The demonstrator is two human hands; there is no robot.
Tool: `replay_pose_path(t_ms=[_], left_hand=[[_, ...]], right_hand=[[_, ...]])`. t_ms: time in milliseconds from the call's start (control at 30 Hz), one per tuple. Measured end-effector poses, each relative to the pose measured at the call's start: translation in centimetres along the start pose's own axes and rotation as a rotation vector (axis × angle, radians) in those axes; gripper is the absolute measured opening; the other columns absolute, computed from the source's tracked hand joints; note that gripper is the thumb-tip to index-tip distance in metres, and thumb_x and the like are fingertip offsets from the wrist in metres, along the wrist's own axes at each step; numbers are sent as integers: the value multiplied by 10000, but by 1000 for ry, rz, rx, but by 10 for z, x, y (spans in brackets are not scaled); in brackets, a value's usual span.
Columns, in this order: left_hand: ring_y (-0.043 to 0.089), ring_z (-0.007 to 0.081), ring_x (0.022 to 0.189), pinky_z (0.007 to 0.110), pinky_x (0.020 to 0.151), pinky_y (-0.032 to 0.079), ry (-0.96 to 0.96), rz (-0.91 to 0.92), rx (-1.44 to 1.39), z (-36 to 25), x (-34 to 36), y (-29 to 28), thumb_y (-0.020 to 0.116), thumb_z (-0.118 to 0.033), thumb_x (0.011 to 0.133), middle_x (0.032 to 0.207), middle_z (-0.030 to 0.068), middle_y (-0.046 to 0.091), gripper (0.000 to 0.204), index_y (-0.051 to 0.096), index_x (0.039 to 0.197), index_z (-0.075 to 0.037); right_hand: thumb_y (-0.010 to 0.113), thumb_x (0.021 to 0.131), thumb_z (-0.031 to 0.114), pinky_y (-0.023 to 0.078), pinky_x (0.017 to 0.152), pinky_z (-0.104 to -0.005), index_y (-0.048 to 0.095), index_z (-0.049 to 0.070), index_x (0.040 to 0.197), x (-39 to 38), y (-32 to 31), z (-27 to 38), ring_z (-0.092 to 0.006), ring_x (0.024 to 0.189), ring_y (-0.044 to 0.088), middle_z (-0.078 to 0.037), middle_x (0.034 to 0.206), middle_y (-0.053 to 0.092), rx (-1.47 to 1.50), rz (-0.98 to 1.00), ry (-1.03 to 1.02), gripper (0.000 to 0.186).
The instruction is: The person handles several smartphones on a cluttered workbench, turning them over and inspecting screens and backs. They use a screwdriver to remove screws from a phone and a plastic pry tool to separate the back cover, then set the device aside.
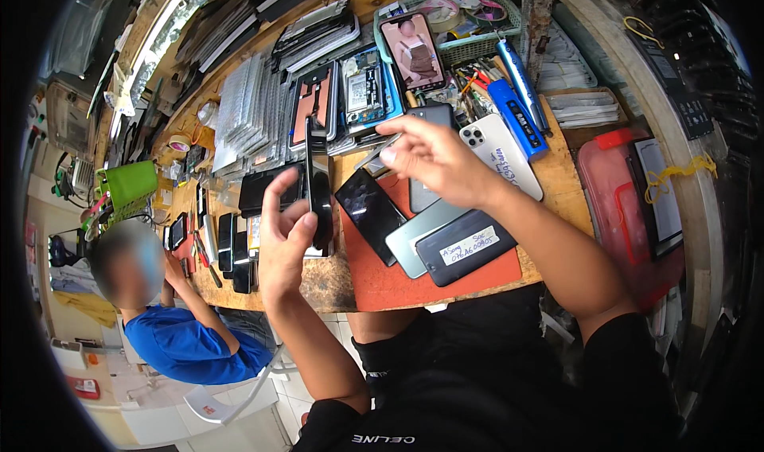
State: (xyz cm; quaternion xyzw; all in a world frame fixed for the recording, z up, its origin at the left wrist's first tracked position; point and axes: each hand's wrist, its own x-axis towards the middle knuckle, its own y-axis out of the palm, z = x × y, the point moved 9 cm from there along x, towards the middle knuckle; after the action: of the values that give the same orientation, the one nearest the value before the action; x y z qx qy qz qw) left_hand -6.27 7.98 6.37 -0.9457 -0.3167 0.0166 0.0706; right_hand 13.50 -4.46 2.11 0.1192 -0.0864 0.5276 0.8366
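the fingers of the left hand (286, 237) were closed around a dark, glossy phone (321, 189), held up on its edge above the table (326, 283) so that mostly its narrow side and a sliver of shiny face showed. the right hand (434, 156) hung across from it, apart from that phone, its thumb and forefinger close together beside a slim greyish piece (374, 156); whether they gripped it could not be told. the step in hand looked like turning over and checking the lifted phone; the next move seemed to call for a steady left hold while the right fingers came across to its edge. below the hands, a black phone (370, 213) lay slanted, partly on an orange-red mat (489, 281), and beside it a pale green phone (402, 253) was partly covered by a dark blue phone (501, 253) with a white handwritten label. a white phone (501, 146) with three camera lenses lay behind the right wrist. farther back were an opened phone with a blue frame (394, 82), a propped phone with a lit screen (412, 54), a green basket (487, 52) and stacked clear trays (243, 114). at left sat another person in a blue shirt (179, 344).
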Motion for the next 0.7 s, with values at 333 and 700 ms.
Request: replay_pose_path(t_ms=[333, 700], left_hand=[[670, 225, 1196, 372, 913, 601, 523, -234, 765, -45, 10, 116, 838, -142, 927, 1271, 190, 666, 679, 513, 1509, -10], [635, 396, 1113, 469, 975, 509, 194, 37, 924, 1, -32, 126, 820, -247, 913, 1216, 199, 652, 516, 640, 1330, -3]], right_hand=[[508, 1091, 262, 608, 900, -354, 735, -34, 1157, 0, -34, -3, -208, 961, 761, -139, 1048, 770, 550, -211, 48, 379], [551, 1037, 167, 536, 908, -459, 564, 3, 1309, -9, -80, 52, -395, 1003, 685, -208, 1102, 691, -269, -481, -318, 318]])
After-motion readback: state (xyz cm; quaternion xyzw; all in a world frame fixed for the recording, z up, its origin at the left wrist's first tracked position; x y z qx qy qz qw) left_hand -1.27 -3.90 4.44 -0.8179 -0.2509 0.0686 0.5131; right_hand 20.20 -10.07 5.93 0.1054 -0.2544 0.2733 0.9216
